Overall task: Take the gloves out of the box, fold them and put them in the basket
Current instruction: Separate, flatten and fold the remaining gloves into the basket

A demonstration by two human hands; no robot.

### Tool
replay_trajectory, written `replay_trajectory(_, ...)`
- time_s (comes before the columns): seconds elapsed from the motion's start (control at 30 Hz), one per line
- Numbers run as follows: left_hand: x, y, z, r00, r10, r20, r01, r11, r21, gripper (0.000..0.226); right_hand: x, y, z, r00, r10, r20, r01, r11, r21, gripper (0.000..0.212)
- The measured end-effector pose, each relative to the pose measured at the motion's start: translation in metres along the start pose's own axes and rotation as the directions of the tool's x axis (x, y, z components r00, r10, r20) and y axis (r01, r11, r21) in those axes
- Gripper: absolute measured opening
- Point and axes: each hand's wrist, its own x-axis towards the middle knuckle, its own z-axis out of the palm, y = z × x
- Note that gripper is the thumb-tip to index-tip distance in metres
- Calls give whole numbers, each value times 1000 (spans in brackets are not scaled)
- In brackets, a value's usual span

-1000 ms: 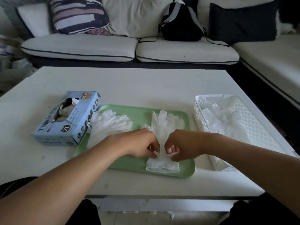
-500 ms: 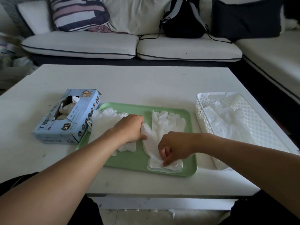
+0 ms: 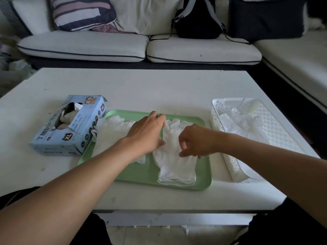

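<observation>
while both hands work over the green tray [image 3: 146, 175] on the white worktop [image 3: 141, 89], a white disposable glove [image 3: 174, 163] lies flat on the tray's right half, fingers pointing away from the person and cuff toward the near rim. the left hand [image 3: 146, 133] lies across the tray with its fingers stretched forward and released, resting at the left edge of this glove near its fingers. the right hand [image 3: 198, 141] hovers over the glove's palm with curled fingers, and its grip pinches the glove material at the right side. a second white glove [image 3: 111, 128] lies on the tray's left half, partly under the left forearm, spilling a little over the tray's left rim. the blue glove box [image 3: 69, 128], marked xl, sits on the worktop just beside the tray's left edge, with gloves showing in its torn top opening. the white perforated basket [image 3: 267, 131] stands to the right of the tray, apart from it, holding white gloves [image 3: 237, 124]. beyond the worktop a pale sofa [image 3: 85, 45] carries a striped cushion [image 3: 81, 13] and a black backpack [image 3: 198, 23].
</observation>
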Motion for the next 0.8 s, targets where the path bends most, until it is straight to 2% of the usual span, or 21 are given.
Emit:
replay_trajectory(0.07, -4, 10, -1, 996, 43, 81, -37, 997, -65, 42, -2, 6, 0, 995, 64, -76, -80, 970, -231, 24)
replay_trajectory(0.1, -6, 14, 1, 986, 57, 155, -46, 996, -75, 45, 1, 10, 3, 989, 99, -109, -125, 957, -263, 29)
replay_trajectory(0.17, -9, 20, 13, 963, 73, 259, -75, 997, -5, 63, 5, 16, 7, 968, 174, -183, -203, 967, -155, 39)
replay_trajectory(0.27, -8, 21, 29, 962, 92, 257, -135, 979, 156, 82, 17, 22, 8, 929, 239, -283, -253, 967, -13, 51)
replay_trajectory(0.43, 3, 14, 30, 939, 69, 337, -114, 986, 117, 98, 38, 36, 4, 910, 343, -233, -305, 934, 184, 44)
replay_trajectory(0.53, 5, 11, 32, 931, 99, 350, -143, 984, 103, 98, 41, 37, 2, 912, 345, -222, -316, 936, 159, 36)
replay_trajectory(0.7, 8, 7, 32, 924, 111, 366, -161, 981, 110, 100, 37, 39, 3, 883, 340, -323, -333, 940, 78, 37)
replay_trajectory(0.8, 8, 6, 30, 915, 98, 392, -159, 979, 125, 106, 37, 39, 4, 891, 358, -278, -360, 932, 46, 44)
